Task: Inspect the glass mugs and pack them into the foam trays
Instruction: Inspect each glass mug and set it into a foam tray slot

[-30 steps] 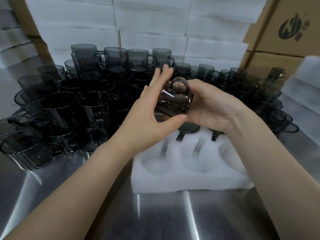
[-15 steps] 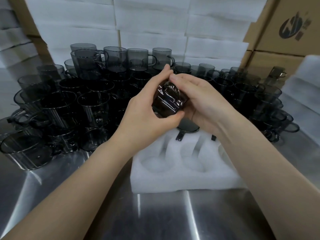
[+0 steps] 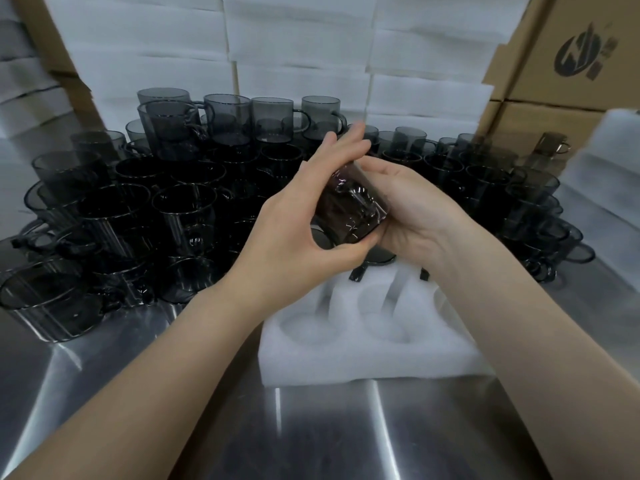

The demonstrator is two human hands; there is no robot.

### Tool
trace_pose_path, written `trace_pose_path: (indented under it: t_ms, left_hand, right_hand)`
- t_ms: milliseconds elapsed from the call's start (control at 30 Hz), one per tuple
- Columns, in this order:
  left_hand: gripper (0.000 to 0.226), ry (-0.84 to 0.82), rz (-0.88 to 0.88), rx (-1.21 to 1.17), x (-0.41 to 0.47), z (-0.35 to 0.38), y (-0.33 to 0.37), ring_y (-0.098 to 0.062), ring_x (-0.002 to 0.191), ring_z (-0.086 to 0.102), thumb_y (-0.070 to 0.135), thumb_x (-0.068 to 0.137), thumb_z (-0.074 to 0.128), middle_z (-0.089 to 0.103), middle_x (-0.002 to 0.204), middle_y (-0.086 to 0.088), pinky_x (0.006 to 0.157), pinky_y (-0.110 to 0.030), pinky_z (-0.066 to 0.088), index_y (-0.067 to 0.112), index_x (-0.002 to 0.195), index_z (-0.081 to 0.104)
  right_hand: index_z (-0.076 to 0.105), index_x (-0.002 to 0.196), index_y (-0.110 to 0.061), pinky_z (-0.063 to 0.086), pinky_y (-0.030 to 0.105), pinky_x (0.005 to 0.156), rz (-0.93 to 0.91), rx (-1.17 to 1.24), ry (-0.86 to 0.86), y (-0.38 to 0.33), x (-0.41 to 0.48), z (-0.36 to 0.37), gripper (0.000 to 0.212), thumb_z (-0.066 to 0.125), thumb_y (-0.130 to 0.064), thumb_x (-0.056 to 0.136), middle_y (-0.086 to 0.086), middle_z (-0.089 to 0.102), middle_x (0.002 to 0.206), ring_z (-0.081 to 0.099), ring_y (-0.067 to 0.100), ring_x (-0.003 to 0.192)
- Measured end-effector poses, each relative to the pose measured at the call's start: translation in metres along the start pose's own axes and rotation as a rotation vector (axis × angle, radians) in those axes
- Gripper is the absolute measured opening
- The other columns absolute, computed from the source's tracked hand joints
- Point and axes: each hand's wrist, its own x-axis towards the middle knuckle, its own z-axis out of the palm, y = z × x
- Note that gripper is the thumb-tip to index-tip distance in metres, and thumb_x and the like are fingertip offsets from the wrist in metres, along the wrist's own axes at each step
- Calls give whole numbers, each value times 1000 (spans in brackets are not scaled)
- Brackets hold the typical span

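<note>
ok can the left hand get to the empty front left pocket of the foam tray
Probably yes: the pocket in the foam tray lies open just below the left hand, nothing between them. That hand grips the mug with the right hand, though, so it would bring the mug along.
</note>
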Motion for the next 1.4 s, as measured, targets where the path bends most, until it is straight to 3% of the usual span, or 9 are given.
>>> trace_pose_path:
  t_ms: [200,333,567,800,900,1067,1167,1267,1400]
  left_hand:
    - [73,167,-65,83,2,-1,-4,-8,127,51,4,75,77,54,137,3,107,-34,43,12,141,46]
    - [71,304,-129,242,4,0,-9,-1,123,48,3,72,73,54,132,8,106,-15,35,15,138,49]
    - [79,248,-62,583,3,0,-18,-29,134,39,-10,65,69,48,143,-8,105,-2,9,5,139,47]
    - [70,271,13,680,7,-2,-17,-38,127,43,-13,68,63,50,139,-16,108,-11,13,-2,136,50]
    - [68,326,25,633,6,-2,-17,-34,126,43,-11,70,66,51,138,-14,108,-13,18,-2,135,51]
    - [72,387,-109,434,4,-2,-10,-5,126,40,13,73,74,51,137,5,108,-11,27,10,139,49]
    - [77,371,-177,319,4,-2,-3,-10,125,51,24,68,73,58,133,5,107,-26,39,19,140,49]
    - [73,352,-179,262,5,-3,-3,-4,121,53,21,67,75,59,130,9,103,-16,39,21,137,53]
    - [67,289,-95,381,5,-4,-8,-16,127,49,11,74,73,55,135,2,107,-18,33,15,137,52]
  right_hand:
    - [67,76,-13,56,30,63,-302,-271,207,-2,0,0,27,55,-23,99,2,67,74,65,13,70]
    - [63,59,-20,50,29,59,-367,-442,105,-5,-2,-1,40,55,-35,96,-4,61,65,56,12,63]
    - [58,69,-6,41,20,49,-364,-654,-110,1,-8,4,36,60,-31,96,-11,48,53,43,6,50]
    - [52,64,-12,42,23,47,-222,-565,-159,1,-7,8,39,47,-23,101,3,41,49,44,13,45]
    - [50,66,-13,41,26,47,-198,-473,-229,1,-7,8,39,45,-22,103,5,34,59,42,14,50]
    - [58,77,-14,39,25,48,-249,-400,-342,-2,-6,1,30,42,-29,97,7,36,62,39,18,52]
    - [63,85,-14,40,24,47,-264,-416,-385,-7,-7,-6,27,42,-26,98,4,41,60,41,17,50]
    - [64,85,-13,39,25,43,-267,-444,-382,-9,-7,-12,26,44,-24,98,2,45,58,40,16,47]
    - [57,71,-16,38,23,43,-223,-440,-378,-7,-5,-12,34,42,-31,98,1,36,57,38,16,47]
